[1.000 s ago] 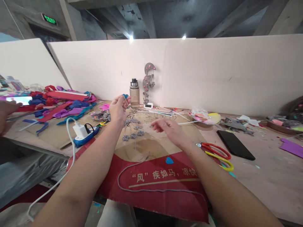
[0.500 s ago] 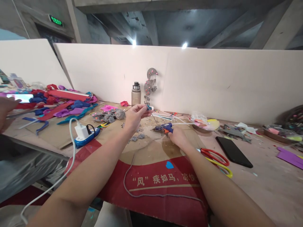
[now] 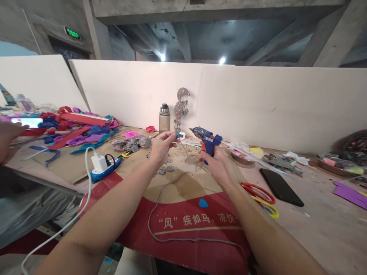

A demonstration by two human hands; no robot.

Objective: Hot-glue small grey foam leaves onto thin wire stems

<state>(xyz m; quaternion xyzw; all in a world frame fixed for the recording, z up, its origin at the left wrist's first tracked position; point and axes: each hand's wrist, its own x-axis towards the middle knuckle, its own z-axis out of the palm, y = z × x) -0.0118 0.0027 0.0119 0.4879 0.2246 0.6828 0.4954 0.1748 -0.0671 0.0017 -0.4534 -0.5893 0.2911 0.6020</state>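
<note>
Two scissors (image 3: 247,185), phone (image 3: 281,187) beside glue gun (image 3: 210,142), bottle (image 3: 164,120) behind blue piece (image 3: 180,135)

- Your right hand (image 3: 217,163) grips the blue glue gun (image 3: 207,140), nozzle pointing left.
- Your left hand (image 3: 161,147) pinches a small teal piece (image 3: 179,135) near that nozzle.
- Red scissors (image 3: 257,190) lie right of your wrist.

Red cardboard sheet (image 3: 186,229), 6 o'clock before me: white print reads “风”疾如马,凉快, the rest covered. Green ceiling sign (image 3: 72,33), 10 o'clock: illegible.
</note>
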